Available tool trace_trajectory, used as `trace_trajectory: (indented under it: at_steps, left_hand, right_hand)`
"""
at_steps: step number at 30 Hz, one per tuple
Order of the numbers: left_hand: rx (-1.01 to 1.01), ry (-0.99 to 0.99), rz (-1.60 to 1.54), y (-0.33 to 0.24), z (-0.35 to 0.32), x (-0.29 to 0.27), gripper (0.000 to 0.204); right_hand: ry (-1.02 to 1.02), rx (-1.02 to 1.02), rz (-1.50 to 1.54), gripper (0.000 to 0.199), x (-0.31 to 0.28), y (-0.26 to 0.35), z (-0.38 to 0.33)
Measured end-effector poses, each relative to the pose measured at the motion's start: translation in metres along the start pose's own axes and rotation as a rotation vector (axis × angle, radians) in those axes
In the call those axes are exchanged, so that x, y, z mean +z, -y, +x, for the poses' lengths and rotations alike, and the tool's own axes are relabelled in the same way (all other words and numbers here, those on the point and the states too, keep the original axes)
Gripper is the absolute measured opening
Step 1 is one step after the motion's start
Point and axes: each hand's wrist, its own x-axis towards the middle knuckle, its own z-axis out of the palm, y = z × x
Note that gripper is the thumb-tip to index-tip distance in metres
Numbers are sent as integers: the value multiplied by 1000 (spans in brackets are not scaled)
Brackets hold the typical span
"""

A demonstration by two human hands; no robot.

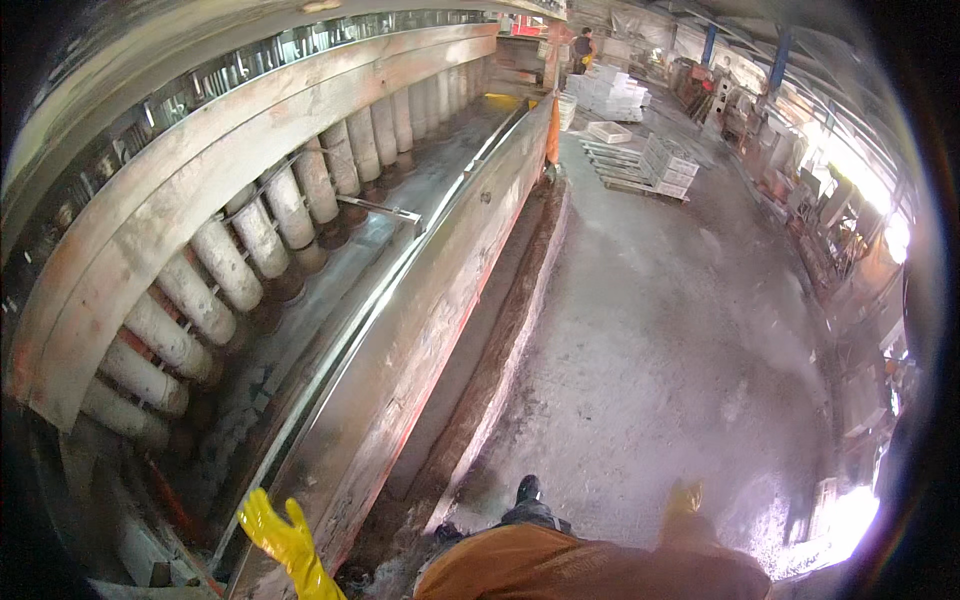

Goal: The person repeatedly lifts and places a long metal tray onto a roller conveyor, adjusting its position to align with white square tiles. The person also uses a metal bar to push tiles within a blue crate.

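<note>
My left hand (277, 532), in a wet yellow rubber glove, is held out over the near end of the machine's long side wall (385, 400). Its fingers are spread and nothing is in them. My right hand (684, 498), also gloved in yellow, hangs low over the concrete floor on my right. Glare and motion smear its fingers. To the left runs a long machine with a row of upright cylinders (225, 265) under a pale, stained beam (200, 150). Beneath the cylinders lies a wet grey bed (330, 290).
A narrow gutter (500, 330) with a raised edge follows the machine wall. Pallets (635, 165) with stacked pale blocks (668, 165) stand farther ahead. Another person (583, 48) is at the far end. Clutter (850, 220) lines the right side. A metal bracket (380, 208) crosses the bed.
</note>
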Motion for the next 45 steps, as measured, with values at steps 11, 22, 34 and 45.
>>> trace_trajectory:
  at_steps: [11, 22, 34, 45]
  left_hand:
    - [212, -24, -133, -221, 166, 112, 75]
    - [-143, 4, 253, -292, 190, 127, 79]
    - [16, -211, 122, -509, 314, 200, 88]
    - [298, -151, -176, -771, 494, 331, 96]
  right_hand:
    - [53, 77, 311, 100, 76, 98, 39]
    - [19, 282, 864, 82, 35, 122, 254]
    - [301, 98, 199, 83, 17, 234, 249]
    - [165, 220, 561, 79, 14, 328, 399]
